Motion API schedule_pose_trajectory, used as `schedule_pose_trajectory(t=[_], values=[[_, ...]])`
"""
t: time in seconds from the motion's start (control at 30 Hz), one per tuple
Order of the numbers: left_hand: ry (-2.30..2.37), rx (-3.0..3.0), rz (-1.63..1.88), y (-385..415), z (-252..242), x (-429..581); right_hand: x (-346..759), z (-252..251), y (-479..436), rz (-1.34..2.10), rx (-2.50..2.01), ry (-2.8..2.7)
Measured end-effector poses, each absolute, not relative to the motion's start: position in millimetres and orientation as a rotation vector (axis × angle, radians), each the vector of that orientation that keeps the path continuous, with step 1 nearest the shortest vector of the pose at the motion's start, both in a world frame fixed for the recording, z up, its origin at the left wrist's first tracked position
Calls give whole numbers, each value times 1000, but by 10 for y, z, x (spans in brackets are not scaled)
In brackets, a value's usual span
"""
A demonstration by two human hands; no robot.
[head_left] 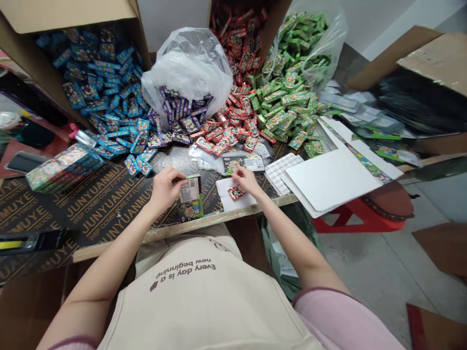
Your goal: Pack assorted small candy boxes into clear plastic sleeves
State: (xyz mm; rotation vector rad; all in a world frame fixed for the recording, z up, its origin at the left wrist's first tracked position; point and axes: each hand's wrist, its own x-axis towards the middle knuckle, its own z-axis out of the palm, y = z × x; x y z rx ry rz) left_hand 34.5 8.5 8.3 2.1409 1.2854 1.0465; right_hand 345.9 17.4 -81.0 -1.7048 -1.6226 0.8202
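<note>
My left hand [167, 188] pinches the upper left edge of a flat black pack [190, 206] with a green border, colourful print and a pale, see-through-looking upper part. The pack stands or leans at the table's front edge. To the right, my right hand [246, 182] has thumb and fingertips closed together over a white sheet [223, 188]; what they pinch, if anything, is too small to make out. Under that hand a small red box [236, 193] lies on the sheet. Just behind the fingertips lies another black and green printed pack [251, 163].
Piles of small blue [105, 92], purple [188, 109], red [237, 112] and green boxes [292, 102] spread across the back. Stacked boxes [65, 167] stand left. A white blister-like sheet [282, 170] and white cards [332, 180] lie right, overhanging a red stool [343, 224].
</note>
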Motion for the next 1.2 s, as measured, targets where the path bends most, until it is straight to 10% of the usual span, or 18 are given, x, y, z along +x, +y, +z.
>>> schedule_pose_trajectory(t=[0.3,0.93,1.2], values=[[1235,2025,1120,39,111,296,2260,274,371,1512,-1046,-1642],[1361,2069,1118,-42,81,382,1998,-25,417,1498,-1151,-1418],[1729,2279,705,109,-133,-338,3446,-534,300,415,-1833,-1844]])
